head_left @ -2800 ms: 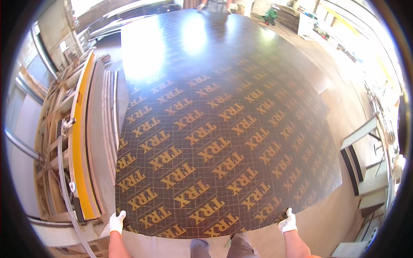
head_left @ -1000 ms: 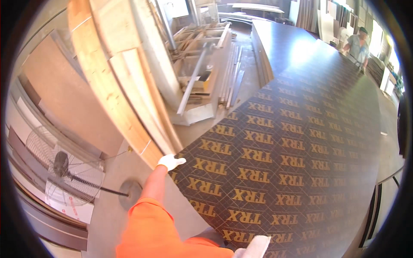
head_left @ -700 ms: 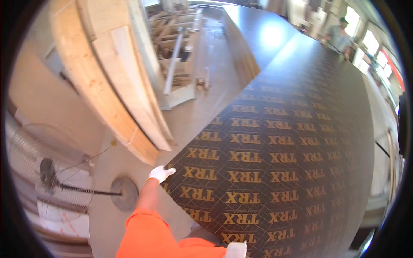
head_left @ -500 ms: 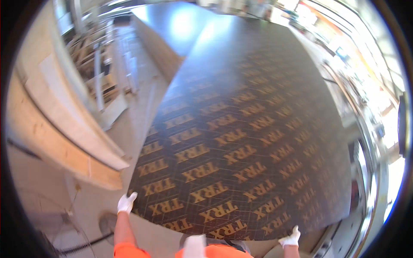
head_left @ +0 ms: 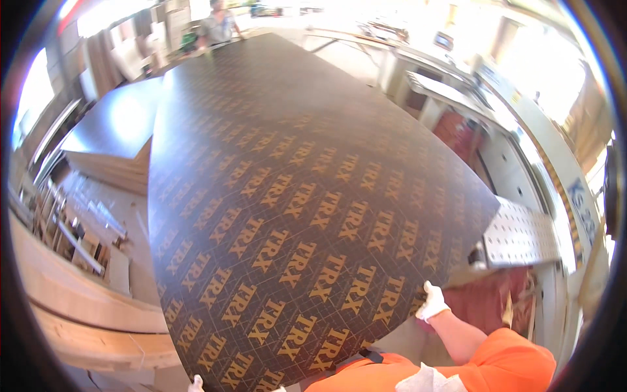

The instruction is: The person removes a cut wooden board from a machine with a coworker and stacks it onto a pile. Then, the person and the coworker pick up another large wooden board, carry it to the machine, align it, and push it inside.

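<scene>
Gripping the dark panel in a curled right hand — cannot tell how the cropped left hand grips — keep level, clearing the perforated plate beyond the right.

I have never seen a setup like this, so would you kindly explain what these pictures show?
No machine does the handling: these are a person's own hands, in white gloves. Every picture comes from one wide fisheye camera on that person's head, looking down, so straight edges look bent. The right hand grips the near edge of a large dark panel with gold printing. Only a bit of the left hand shows, by that edge. Another person stands at the far end. Leftward are a dark-topped stack and wooden planks; rightward, a metal plate with holes.
</scene>
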Action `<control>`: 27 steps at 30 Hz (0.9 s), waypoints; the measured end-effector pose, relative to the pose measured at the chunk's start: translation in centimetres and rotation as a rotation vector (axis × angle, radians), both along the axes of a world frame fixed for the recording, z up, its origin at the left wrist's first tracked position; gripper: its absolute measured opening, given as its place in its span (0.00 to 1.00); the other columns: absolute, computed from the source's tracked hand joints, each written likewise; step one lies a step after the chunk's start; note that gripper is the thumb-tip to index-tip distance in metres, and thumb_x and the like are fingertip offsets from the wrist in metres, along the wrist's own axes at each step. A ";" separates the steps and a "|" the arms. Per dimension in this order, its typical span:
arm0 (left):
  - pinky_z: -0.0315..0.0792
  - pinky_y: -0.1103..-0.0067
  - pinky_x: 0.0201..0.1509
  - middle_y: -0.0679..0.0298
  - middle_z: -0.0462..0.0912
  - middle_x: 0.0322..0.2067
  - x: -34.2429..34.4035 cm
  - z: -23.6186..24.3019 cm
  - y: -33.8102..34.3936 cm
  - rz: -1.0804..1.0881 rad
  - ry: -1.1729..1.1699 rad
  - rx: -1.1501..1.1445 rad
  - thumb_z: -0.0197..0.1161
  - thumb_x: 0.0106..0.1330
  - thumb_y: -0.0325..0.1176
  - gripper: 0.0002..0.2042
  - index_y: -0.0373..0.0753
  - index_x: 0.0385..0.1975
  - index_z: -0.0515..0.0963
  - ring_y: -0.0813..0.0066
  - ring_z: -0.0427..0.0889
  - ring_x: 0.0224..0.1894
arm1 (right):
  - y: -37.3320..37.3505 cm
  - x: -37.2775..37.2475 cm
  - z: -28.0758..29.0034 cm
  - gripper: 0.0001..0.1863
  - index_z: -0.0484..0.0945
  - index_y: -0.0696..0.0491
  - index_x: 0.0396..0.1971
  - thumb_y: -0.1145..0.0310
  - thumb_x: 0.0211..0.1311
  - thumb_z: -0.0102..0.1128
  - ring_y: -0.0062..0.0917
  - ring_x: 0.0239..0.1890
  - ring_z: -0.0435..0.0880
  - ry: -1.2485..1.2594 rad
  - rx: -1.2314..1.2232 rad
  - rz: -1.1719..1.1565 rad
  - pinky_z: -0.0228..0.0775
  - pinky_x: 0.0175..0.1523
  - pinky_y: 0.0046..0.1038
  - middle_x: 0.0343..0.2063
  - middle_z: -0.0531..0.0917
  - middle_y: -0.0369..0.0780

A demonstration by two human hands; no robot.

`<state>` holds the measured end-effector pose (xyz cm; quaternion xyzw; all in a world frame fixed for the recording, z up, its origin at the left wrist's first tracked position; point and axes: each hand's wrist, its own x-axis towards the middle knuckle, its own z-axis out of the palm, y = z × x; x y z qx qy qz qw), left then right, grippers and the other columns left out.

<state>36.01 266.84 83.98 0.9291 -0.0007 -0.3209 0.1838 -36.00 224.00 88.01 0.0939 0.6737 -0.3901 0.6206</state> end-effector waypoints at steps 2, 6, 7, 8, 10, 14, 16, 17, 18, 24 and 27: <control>0.72 0.63 0.70 0.52 0.84 0.62 0.6 -1.5 0.2 0.151 0.146 -0.102 0.68 0.71 0.66 0.45 0.23 0.67 0.76 0.57 0.81 0.62 | -0.2 -0.6 -1.4 0.26 0.77 0.49 0.65 0.46 0.78 0.58 0.37 0.61 0.81 0.100 0.082 -0.019 0.73 0.61 0.42 0.60 0.84 0.42; 0.72 0.63 0.70 0.51 0.81 0.65 2.6 -0.5 0.7 0.118 0.178 -0.066 0.68 0.71 0.66 0.45 0.24 0.69 0.75 0.56 0.79 0.64 | 2.3 -1.3 -4.1 0.45 0.53 0.52 0.83 0.47 0.76 0.61 0.34 0.86 0.45 -0.010 -0.097 -0.106 0.38 0.85 0.41 0.86 0.47 0.42; 0.72 0.62 0.70 0.51 0.80 0.67 2.4 -0.1 0.8 0.084 0.201 -0.054 0.68 0.71 0.66 0.46 0.24 0.69 0.74 0.55 0.78 0.66 | 2.9 -1.5 -5.2 0.47 0.51 0.52 0.84 0.47 0.76 0.61 0.33 0.87 0.39 -0.018 -0.118 -0.112 0.32 0.86 0.41 0.87 0.44 0.42; 0.72 0.62 0.70 0.50 0.79 0.68 -1.5 4.8 -5.2 0.133 0.205 -0.022 0.67 0.71 0.66 0.45 0.24 0.69 0.75 0.55 0.77 0.67 | 3.9 -3.0 -5.5 0.48 0.49 0.53 0.85 0.48 0.76 0.61 0.32 0.88 0.33 -0.003 -0.146 -0.139 0.27 0.86 0.40 0.87 0.40 0.42; 0.72 0.63 0.69 0.51 0.80 0.68 -2.1 6.0 -6.8 0.111 0.248 -0.022 0.66 0.71 0.68 0.46 0.24 0.68 0.75 0.56 0.77 0.66 | 4.7 -2.8 -6.5 0.42 0.60 0.56 0.80 0.49 0.76 0.62 0.34 0.86 0.48 0.050 -0.189 -0.189 0.39 0.86 0.41 0.84 0.56 0.44; 0.73 0.62 0.66 0.48 0.83 0.63 2.6 2.4 -2.1 -0.171 0.145 0.025 0.62 0.69 0.73 0.48 0.24 0.65 0.78 0.53 0.79 0.63 | 8.0 6.8 -0.6 0.20 0.82 0.56 0.58 0.56 0.81 0.58 0.41 0.61 0.84 -0.117 -0.378 -0.245 0.74 0.70 0.47 0.56 0.88 0.42; 0.73 0.59 0.63 0.45 0.88 0.55 3.7 0.6 -3.8 -0.311 0.044 -0.025 0.62 0.70 0.73 0.47 0.23 0.59 0.81 0.51 0.83 0.57 | 10.6 8.3 -2.7 0.21 0.80 0.56 0.60 0.55 0.82 0.56 0.44 0.62 0.83 -0.146 -0.544 -0.205 0.73 0.71 0.50 0.60 0.86 0.44; 0.73 0.57 0.63 0.42 0.88 0.53 4.2 -1.9 -4.6 -0.312 0.126 -0.174 0.61 0.70 0.73 0.47 0.22 0.57 0.82 0.45 0.84 0.58 | 10.9 8.2 -4.4 0.21 0.80 0.56 0.60 0.55 0.82 0.56 0.44 0.62 0.83 -0.140 -0.571 -0.192 0.73 0.71 0.50 0.60 0.86 0.44; 0.73 0.56 0.64 0.39 0.88 0.53 4.2 -4.2 -3.1 -0.343 0.127 -0.134 0.60 0.69 0.73 0.47 0.22 0.58 0.81 0.38 0.83 0.59 | 14.0 8.0 -7.5 0.22 0.79 0.56 0.61 0.55 0.82 0.56 0.46 0.63 0.83 -0.121 -0.585 -0.204 0.73 0.71 0.51 0.61 0.85 0.45; 0.71 0.55 0.70 0.35 0.83 0.60 7.8 -2.7 -5.1 -0.440 0.111 -0.144 0.59 0.68 0.76 0.49 0.25 0.61 0.80 0.35 0.78 0.66 | 17.0 16.4 -6.6 0.22 0.78 0.54 0.63 0.53 0.83 0.55 0.44 0.59 0.86 0.088 -0.612 -0.256 0.79 0.65 0.50 0.60 0.86 0.46; 0.71 0.55 0.69 0.36 0.84 0.59 8.8 -3.2 -5.7 -0.491 0.158 -0.145 0.60 0.67 0.75 0.48 0.27 0.61 0.80 0.36 0.79 0.66 | 18.0 16.8 -9.4 0.21 0.81 0.51 0.61 0.52 0.82 0.58 0.33 0.55 0.87 0.221 -0.612 -0.374 0.80 0.58 0.41 0.59 0.87 0.42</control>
